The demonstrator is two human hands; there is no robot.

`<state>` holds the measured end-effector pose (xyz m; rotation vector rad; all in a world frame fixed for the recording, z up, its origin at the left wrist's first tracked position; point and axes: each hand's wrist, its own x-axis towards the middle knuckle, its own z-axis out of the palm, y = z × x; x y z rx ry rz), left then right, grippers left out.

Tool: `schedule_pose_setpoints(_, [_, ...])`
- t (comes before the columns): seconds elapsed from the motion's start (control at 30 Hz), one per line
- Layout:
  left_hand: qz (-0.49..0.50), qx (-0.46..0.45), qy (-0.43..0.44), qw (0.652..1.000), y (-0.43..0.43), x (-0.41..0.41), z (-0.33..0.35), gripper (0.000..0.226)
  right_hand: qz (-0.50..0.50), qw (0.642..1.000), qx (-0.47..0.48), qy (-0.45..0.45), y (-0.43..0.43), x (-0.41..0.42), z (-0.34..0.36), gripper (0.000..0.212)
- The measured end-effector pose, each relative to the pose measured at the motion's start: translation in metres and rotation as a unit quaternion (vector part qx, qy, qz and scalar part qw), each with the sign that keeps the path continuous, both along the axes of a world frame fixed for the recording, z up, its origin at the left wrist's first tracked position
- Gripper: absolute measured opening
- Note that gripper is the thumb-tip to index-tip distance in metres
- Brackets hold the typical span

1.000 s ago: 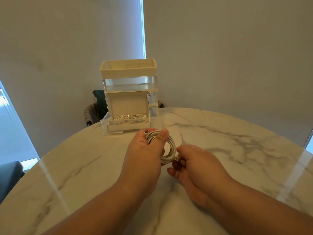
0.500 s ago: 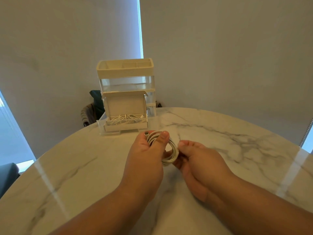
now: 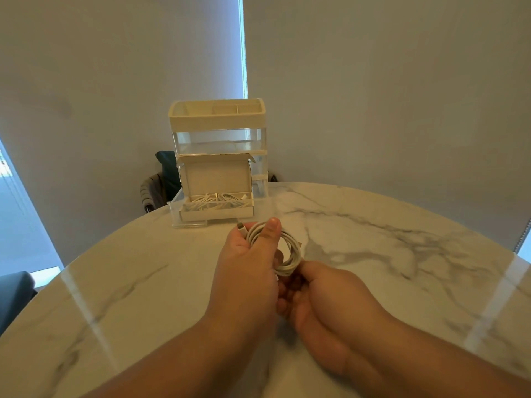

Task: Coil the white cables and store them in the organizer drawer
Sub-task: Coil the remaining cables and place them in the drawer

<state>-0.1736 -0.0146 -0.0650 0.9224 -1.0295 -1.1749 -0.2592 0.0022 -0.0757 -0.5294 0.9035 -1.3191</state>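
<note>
The organizer (image 3: 218, 130) has its bottom drawer (image 3: 175, 209) pulled out toward you, and in it sits an open white box (image 3: 215, 214) holding loose white cables (image 3: 214, 199). Just in front of the organizer, above the worktop (image 3: 402, 254), your left hand (image 3: 247, 268) grips the coiled white cable (image 3: 290, 254), a tight ring of several loops with a plug end poking out at your fingertips. Your right hand (image 3: 324, 294) curls its fingers round the ring's near edge, and a dark chair (image 3: 155, 191) shows behind the organizer.

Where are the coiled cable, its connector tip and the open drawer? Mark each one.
coiled cable (image 3: 290, 255), head view, on the right arc of its loops.
connector tip (image 3: 240, 226), head view, on the plug's end.
open drawer (image 3: 191, 223), head view, on its clear front wall.
</note>
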Motion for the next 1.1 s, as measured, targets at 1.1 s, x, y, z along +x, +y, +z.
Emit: schedule_pose_setpoints(1.1, [0.065,-0.092,-0.033,0.993,0.005,-0.003,0.004,0.017,-0.058,0.998,0.008,-0.024,-0.010,-0.005,-0.002,0.035])
